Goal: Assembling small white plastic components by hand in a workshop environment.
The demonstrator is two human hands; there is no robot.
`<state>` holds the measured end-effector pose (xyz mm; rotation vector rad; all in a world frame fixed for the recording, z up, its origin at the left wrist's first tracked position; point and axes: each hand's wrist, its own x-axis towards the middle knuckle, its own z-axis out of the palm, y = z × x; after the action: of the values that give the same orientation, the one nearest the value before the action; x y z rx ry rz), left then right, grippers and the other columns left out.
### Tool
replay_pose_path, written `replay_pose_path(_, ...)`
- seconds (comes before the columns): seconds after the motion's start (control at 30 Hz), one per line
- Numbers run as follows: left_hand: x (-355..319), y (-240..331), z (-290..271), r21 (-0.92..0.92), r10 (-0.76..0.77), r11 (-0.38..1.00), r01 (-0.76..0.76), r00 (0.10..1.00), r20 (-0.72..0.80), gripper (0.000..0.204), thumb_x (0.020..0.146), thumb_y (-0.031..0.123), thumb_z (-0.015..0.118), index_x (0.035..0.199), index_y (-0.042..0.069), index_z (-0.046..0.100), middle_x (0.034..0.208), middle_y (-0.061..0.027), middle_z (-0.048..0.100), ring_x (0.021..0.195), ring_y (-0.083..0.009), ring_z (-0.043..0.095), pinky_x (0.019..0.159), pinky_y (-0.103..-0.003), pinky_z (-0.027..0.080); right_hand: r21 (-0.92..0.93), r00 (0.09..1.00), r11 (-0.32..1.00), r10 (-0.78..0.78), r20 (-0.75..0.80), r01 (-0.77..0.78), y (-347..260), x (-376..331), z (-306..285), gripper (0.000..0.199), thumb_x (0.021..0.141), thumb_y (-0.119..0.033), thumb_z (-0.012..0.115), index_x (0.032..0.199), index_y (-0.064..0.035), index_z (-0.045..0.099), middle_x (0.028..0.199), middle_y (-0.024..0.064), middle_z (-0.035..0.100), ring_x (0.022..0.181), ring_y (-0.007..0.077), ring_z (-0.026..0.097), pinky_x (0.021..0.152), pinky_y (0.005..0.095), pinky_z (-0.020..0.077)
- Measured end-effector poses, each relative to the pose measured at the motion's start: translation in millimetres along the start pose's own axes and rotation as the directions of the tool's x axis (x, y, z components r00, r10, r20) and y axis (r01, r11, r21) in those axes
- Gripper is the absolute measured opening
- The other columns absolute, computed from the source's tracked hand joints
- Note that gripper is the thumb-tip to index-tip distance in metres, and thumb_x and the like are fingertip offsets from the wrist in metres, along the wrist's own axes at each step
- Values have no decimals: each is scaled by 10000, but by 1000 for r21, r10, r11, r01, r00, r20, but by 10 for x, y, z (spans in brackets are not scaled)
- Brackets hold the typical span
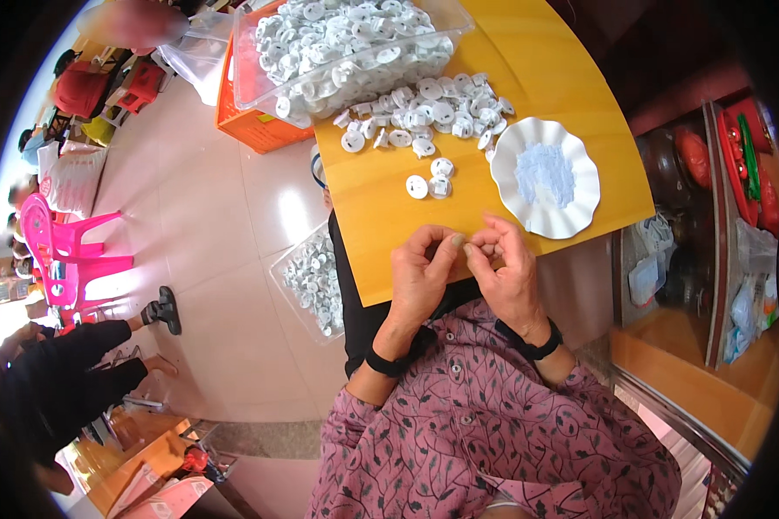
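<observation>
A small part (485, 250), too hidden to identify, is being pinched between the fingertips of the left hand (422, 275) and the right hand (509, 270), which are meeting at the near edge of the yellow table (381, 216). Just beyond the right hand a white scalloped plate (584, 169) is holding white powder (544, 176). Farther left, white round pieces (424, 112) are lying scattered before a clear tub (446, 35) filled with more.

A smooth, varnished wooden board (537, 60) is seen beneath the left hand (420, 277) and right hand (511, 272). Beyond the fingers, matt white plastic discs (424, 108) are heaped, and more are held in a clear glossy plastic tub (446, 22). Just past the right hand, fine pale powder (545, 173) is held by a glossy white scalloped plate (580, 212). Patterned cloth sleeves (493, 432) are worn.
</observation>
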<state>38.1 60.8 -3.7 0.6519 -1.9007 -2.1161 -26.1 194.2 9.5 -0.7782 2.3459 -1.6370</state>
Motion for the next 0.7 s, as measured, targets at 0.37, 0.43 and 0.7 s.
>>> replay_pose_path(0.37,25,4,56,-404,-125,910,93,991,-53,137,988,131,658,983,-6,657,834,-2,659,698,-48,583,638,-194,487,519,949,800,304,84,-302,-11,20,169,85,994,-91,630,1004,-7,623,853,-13,603,750,61,588,667,206,488)
replay_pose_path(0.43,36,23,56,-372,-110,924,88,993,-38,139,997,143,647,998,4,646,808,0,646,703,-63,594,662,-202,497,539,946,783,311,93,-310,-17,21,182,100,1004,-116,622,1000,-17,615,831,-15,597,740,59,576,666,204,479)
replay_pose_path(0.7,222,-26,-135,-100,23,994,-37,991,-134,128,996,115,626,1015,-10,643,809,-16,629,698,-80,577,659,-234,489,494,954,823,294,53,-281,2,29,159,142,1025,-149,558,1000,-12,584,795,6,585,700,66,551,649,219,475)
